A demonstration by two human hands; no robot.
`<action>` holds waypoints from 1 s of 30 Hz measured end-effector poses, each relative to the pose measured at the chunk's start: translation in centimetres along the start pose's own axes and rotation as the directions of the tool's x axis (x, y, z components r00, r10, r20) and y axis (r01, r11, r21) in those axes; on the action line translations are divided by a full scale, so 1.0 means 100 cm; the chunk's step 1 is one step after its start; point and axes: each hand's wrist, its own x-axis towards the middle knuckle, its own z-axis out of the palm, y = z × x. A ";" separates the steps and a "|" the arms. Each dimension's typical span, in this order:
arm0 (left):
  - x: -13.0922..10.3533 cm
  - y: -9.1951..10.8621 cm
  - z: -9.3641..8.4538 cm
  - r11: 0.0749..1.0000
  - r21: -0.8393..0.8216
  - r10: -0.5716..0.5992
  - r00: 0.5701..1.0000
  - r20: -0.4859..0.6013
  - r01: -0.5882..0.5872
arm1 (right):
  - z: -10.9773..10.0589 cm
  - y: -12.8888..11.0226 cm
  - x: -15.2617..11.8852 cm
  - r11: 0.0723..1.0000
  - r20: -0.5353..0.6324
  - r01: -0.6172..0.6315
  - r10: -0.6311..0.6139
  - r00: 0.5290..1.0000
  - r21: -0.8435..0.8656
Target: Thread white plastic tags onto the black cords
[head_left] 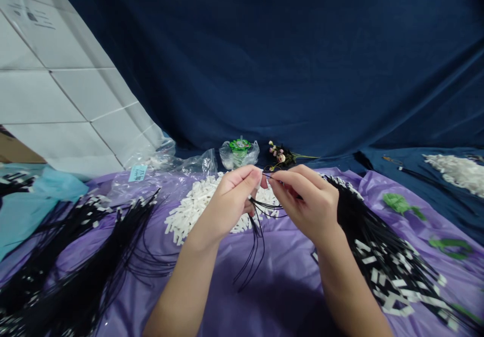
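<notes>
My left hand (pixel 237 192) is closed, thumb against fingers, with a small white piece showing at the fingertips. Several thin black cords (pixel 255 231) with white ends hang from it, looping down in front of the palm. Close beside it, my right hand (pixel 307 200) pinches a black cord that runs across the short gap to the left fingertips. Its other fingers curl inward. Behind both hands lies a pile of small white plastic pieces (pixel 196 205), partly hidden by them.
Purple sheeting (pixel 280 296) covers the work surface. Bundles of black cords lie at left (pixel 91 271) and right (pixel 363 226), the right one with white tags (pixel 397 291). Behind are clear plastic bags (pixel 196 163), a green-lidded cup (pixel 240 148), flowers (pixel 280 154) and a blue curtain (pixel 280 65).
</notes>
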 end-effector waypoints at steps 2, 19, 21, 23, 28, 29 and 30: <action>0.003 0.001 -0.003 0.996 -0.087 -0.032 0.997 -0.064 0.026 | 0.000 0.000 0.000 0.998 -0.062 0.034 -0.038 0.997 -0.061; 0.033 -0.003 -0.030 0.830 -0.557 -0.251 0.913 -0.321 0.032 | 0.001 0.019 0.001 0.877 0.190 0.033 -0.140 0.972 0.480; 0.036 -0.007 -0.030 0.868 -0.497 -0.217 0.902 -0.373 0.003 | 0.000 0.039 0.000 0.779 0.018 -0.053 0.053 0.998 0.625; 0.038 -0.010 -0.029 0.901 -0.434 -0.175 0.901 -0.398 -0.016 | -0.005 0.057 0.001 0.647 -0.123 -0.094 0.282 0.951 0.757; 0.035 -0.017 -0.023 0.970 -0.241 -0.060 0.939 -0.339 -0.025 | -0.023 0.067 0.003 0.439 -0.177 -0.066 0.491 0.853 0.896; 0.034 -0.018 -0.022 0.979 -0.203 -0.042 0.948 -0.315 -0.024 | -0.026 0.063 0.003 0.440 -0.150 -0.102 0.502 0.852 0.892; 0.034 -0.020 -0.020 0.985 -0.171 -0.023 0.956 -0.291 -0.028 | -0.027 0.057 0.003 0.452 -0.115 -0.148 0.505 0.856 0.880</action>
